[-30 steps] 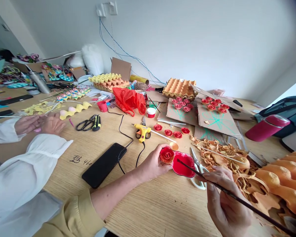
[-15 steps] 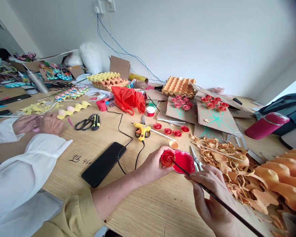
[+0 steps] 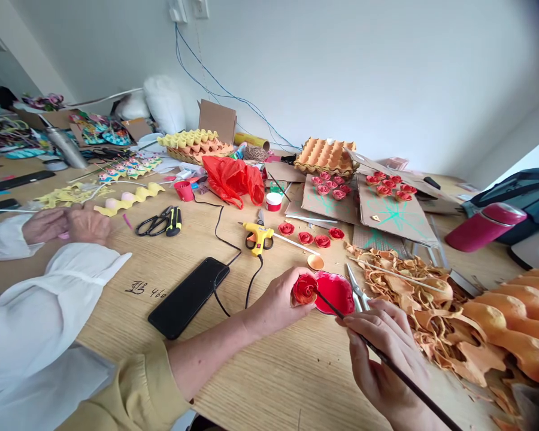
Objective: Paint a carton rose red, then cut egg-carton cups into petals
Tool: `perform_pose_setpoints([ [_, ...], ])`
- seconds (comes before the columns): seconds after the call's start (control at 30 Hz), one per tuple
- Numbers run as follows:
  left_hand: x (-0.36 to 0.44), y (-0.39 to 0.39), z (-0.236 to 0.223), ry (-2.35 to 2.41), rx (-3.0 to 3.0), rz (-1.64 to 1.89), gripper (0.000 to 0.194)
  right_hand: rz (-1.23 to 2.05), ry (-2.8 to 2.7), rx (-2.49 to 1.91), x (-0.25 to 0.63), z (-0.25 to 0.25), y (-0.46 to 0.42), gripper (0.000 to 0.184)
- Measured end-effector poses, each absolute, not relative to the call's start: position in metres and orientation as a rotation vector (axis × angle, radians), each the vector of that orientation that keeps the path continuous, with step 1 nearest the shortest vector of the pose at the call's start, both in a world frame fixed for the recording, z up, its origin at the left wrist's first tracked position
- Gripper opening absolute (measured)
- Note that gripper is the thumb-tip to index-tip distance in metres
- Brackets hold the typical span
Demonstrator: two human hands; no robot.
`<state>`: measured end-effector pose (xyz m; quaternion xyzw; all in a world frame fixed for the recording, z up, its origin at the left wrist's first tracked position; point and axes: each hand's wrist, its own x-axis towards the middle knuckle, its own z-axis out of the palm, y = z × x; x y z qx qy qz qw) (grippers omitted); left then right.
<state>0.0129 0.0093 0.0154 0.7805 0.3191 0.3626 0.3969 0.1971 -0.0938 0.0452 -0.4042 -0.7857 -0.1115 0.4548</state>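
In the head view, my left hand (image 3: 285,297) is closed around a rose (image 3: 305,290) made of egg-carton pulp, mostly red with some orange at its edge. My right hand (image 3: 386,359) grips a dark, thin-handled paintbrush (image 3: 397,372), whose tip touches the rose's right side. Just behind the rose lies a shallow dish of red paint (image 3: 336,292). An unpainted orange cup (image 3: 315,262) sits behind that dish. Several red roses (image 3: 322,240) stand farther back on the table. Scissors (image 3: 358,288) lie between the dish and a heap of carton scraps (image 3: 431,311).
A yellow glue gun (image 3: 257,237) with its cord and a black phone (image 3: 188,297) lie left of my hands. Orange egg trays (image 3: 516,317) and a red flask (image 3: 485,227) are at right. At left a co-worker's hands (image 3: 87,224) work near a yellow carton strip (image 3: 130,200).
The paintbrush handle has tilted slightly, and its rear end has shifted left. Both hands keep nearly the same place and hold. The co-worker's hand has moved a little left.
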Motion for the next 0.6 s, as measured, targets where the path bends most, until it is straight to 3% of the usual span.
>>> perform_pose_setpoints([
  [0.6,0.0127,0.0097,0.0123,0.796,2.074,0.959,0.04,-0.264,-2.009,-1.002,0.1932,0.0422,-0.093,0.026],
])
